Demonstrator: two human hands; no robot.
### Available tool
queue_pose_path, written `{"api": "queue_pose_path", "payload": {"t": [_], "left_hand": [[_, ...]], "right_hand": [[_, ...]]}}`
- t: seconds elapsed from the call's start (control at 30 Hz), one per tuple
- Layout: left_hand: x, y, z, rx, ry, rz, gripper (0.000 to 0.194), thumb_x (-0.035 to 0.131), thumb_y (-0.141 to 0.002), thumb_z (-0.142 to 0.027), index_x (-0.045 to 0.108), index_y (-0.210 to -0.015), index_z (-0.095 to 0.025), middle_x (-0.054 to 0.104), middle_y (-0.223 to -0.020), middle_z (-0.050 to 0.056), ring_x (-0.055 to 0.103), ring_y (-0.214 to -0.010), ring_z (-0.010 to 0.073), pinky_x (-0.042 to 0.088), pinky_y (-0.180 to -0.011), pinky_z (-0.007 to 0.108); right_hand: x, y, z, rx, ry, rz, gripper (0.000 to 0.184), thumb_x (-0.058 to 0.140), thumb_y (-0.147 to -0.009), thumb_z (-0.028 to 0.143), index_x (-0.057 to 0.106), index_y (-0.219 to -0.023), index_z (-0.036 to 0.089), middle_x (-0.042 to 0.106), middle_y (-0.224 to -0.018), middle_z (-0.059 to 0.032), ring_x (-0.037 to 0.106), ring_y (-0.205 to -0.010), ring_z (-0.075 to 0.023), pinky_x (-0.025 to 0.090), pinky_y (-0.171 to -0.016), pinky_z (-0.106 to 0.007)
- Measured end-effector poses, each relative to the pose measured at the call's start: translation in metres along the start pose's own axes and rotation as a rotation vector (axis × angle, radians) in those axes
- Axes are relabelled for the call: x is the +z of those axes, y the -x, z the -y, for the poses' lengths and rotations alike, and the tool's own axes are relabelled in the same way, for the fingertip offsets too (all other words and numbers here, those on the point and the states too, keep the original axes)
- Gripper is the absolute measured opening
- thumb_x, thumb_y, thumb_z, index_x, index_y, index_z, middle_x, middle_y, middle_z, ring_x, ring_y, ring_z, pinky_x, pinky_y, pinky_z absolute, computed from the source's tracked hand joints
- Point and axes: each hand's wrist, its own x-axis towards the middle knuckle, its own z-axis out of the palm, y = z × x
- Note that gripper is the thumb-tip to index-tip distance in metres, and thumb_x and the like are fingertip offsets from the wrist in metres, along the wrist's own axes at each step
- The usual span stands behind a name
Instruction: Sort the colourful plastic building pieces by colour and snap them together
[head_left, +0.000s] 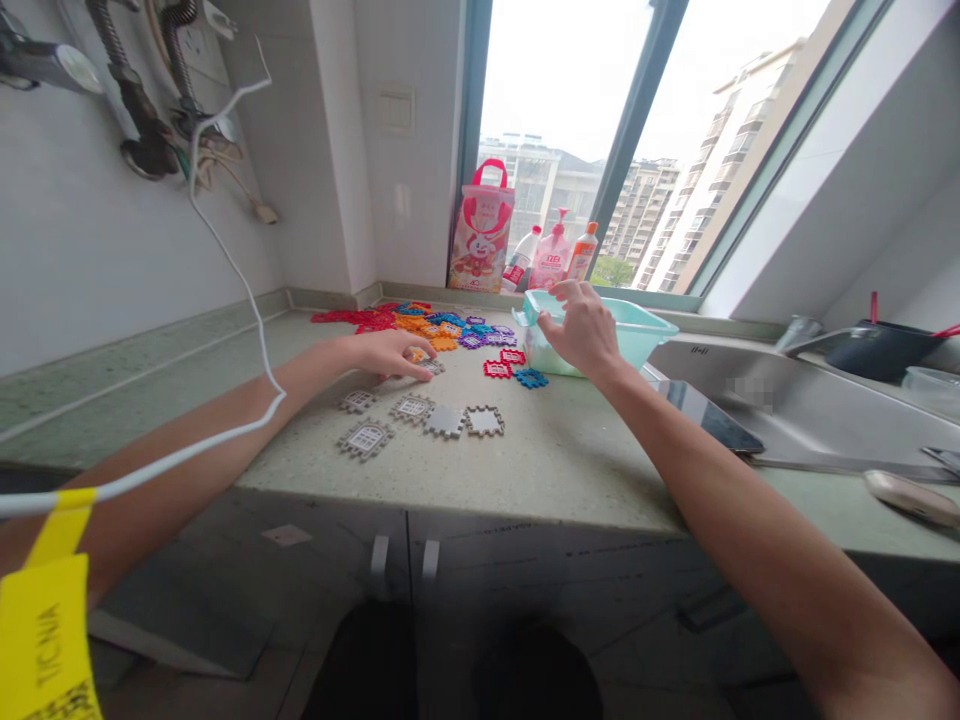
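Note:
My left hand (pixel 386 355) is low over the counter, thumb and forefinger closed about a grey interlocking tile (pixel 433 367). Several more grey toothed tiles, among them a patterned tile (pixel 366 438) and a plain-faced tile (pixel 445 420), lie flat nearer me. My right hand (pixel 581 328) hovers at the near side of a mint-green plastic basin (pixel 645 322), fingers bent and apart with nothing seen in them. Whether it touches the rim I cannot tell. Red tiles (pixel 498 369) and a blue tile (pixel 532 378) lie left of the basin.
Red, orange, blue and purple tiles (pixel 442 342) are heaped at the back. A pink bag (pixel 482 235) and several bottles (pixel 551 255) stand by the window. Right are a sink (pixel 750 400) and a dark flat device (pixel 709 420). A white cable (pixel 244 290) hangs across the left.

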Motion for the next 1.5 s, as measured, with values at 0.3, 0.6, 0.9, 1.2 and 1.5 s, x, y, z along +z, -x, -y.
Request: {"api": "queue_pose_path", "payload": {"t": [0.3,0.6,0.9,1.2,1.5], "left_hand": [[-0.003,0.005,-0.01,0.031,-0.055,0.0,0.086,0.064,-0.081,-0.079,0.06,-0.148,-0.025,0.069,-0.087,0.004,0.065,-0.071,0.0196,0.05,-0.066,0.027],[-0.003,0.004,-0.008,0.048,-0.017,0.011,0.085,0.066,-0.082,-0.077,0.059,-0.151,-0.027,0.065,-0.078,0.003,0.06,-0.064,0.0182,0.044,-0.059,0.025],[-0.003,0.008,-0.013,0.08,-0.015,0.0,0.083,0.065,-0.081,-0.075,0.063,-0.148,-0.025,0.059,-0.069,-0.002,0.054,-0.061,0.0173,0.037,-0.059,0.025],[-0.003,0.007,-0.015,0.064,-0.057,-0.018,0.083,0.066,-0.081,-0.074,0.063,-0.148,-0.026,0.067,-0.08,0.001,0.059,-0.066,0.0171,0.04,-0.063,0.025],[0.0,0.005,-0.011,-0.003,-0.075,-0.069,0.092,0.069,-0.075,-0.08,0.061,-0.145,-0.02,0.074,-0.101,0.008,0.067,-0.074,0.02,0.046,-0.065,0.026]], "right_hand": [[-0.011,0.005,0.022,-0.36,-0.311,0.082,0.022,0.054,-0.095,0.025,0.073,-0.107,0.023,0.07,-0.114,-0.0088,0.068,-0.094,-0.0245,0.056,-0.089,-0.038],[0.008,0.021,0.038,-0.298,-0.236,0.543,0.044,0.064,-0.093,0.018,0.071,-0.136,0.026,0.073,-0.132,-0.0056,0.072,-0.109,-0.0264,0.052,-0.1,-0.036],[0.003,0.025,0.052,-0.328,-0.477,0.829,0.021,0.071,-0.093,0.029,0.08,-0.111,0.021,0.08,-0.104,-0.0039,0.073,-0.084,-0.0206,0.053,-0.082,-0.032],[-0.019,0.022,0.063,-0.298,-0.558,1.174,0.065,0.092,-0.076,0.052,0.073,-0.132,0.027,0.071,-0.127,-0.0058,0.07,-0.086,-0.0203,0.055,-0.072,-0.027],[-0.007,0.026,0.06,-0.323,-0.387,0.925,0.036,0.081,-0.085,0.036,0.077,-0.119,0.023,0.076,-0.093,-0.0022,0.067,-0.074,-0.0185,0.049,-0.067,-0.027]]}}
